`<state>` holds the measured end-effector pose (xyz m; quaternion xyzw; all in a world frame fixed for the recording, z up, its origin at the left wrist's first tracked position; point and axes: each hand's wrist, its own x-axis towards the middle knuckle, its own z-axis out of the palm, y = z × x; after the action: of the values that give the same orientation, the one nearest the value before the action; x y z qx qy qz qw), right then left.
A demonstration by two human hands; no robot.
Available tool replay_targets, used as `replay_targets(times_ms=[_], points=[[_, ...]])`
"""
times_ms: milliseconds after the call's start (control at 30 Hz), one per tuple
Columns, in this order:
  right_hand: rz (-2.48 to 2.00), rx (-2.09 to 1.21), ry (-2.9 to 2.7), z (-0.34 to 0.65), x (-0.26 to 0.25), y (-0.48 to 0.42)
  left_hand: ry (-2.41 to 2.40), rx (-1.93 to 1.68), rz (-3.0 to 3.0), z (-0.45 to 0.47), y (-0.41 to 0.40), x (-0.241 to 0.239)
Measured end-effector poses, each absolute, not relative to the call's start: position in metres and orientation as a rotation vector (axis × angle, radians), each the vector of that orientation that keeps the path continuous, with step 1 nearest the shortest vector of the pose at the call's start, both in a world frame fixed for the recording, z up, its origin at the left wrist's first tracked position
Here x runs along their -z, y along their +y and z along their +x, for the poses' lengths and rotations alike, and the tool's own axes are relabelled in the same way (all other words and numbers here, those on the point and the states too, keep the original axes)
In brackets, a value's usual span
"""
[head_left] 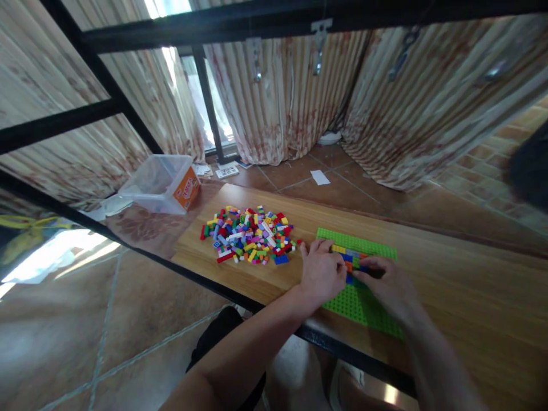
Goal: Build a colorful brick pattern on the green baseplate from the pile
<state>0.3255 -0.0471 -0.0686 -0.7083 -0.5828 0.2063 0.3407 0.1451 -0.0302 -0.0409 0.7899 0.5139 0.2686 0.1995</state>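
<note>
A green studded baseplate (357, 308) lies on the wooden bench top. Rows of yellow, blue, orange and green toy bricks (350, 260) stand on it. My left hand (321, 273) is at the left end of these bricks, its fingers curled and pressed against them. From the right, my right hand (387, 284) grips the right part of the same bricks between thumb and fingers. The fingers of both hands hide part of the rows, and I cannot make out any single brick held apart from them.
A heap of loose coloured bricks (252, 234) spreads left of my hands. Beyond the bench (462, 297) a clear plastic box (160, 185) with an orange label stands at the left. Black metal bars (205, 34) cross the upper view, before striped curtains (274, 103).
</note>
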Motion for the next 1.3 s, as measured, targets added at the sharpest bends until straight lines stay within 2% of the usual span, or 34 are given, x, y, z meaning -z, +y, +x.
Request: replay_targets(times_ms=[167, 300, 367, 567, 700, 900, 1300], points=[[-1.886, -0.633, -1.430, 0.332, 0.063, -0.047, 1.342, -0.871, 2.182, 0.136, -0.032, 0.036], [-2.026, -0.329, -1.330, 0.310, 0.041, -0.046, 1.334, -1.030, 2.081, 0.125, -0.024, 0.029], [-1.914, -0.226, -1.379, 0.288, 0.032, -0.048, 1.334, -1.137, 2.004, 0.116, -0.018, 0.025], [-1.451, -0.385, -1.803, 0.213, 0.034, -0.062, 1.348, -1.484, 1.753, 0.073, 0.009, 0.014], [-1.369, -0.414, -1.917, 0.178, 0.045, -0.066, 1.425, -1.637, 1.349, 0.043, 0.026, 0.012], [-1.311, -0.334, -1.998, 0.138, 0.051, -0.053, 1.319, -1.713, 0.861, 0.008, 0.031, 0.004], [-1.319, -0.202, -2.068, 0.081, 0.053, -0.043, 1.269, -1.871, 0.604, -0.042, 0.027, -0.015]])
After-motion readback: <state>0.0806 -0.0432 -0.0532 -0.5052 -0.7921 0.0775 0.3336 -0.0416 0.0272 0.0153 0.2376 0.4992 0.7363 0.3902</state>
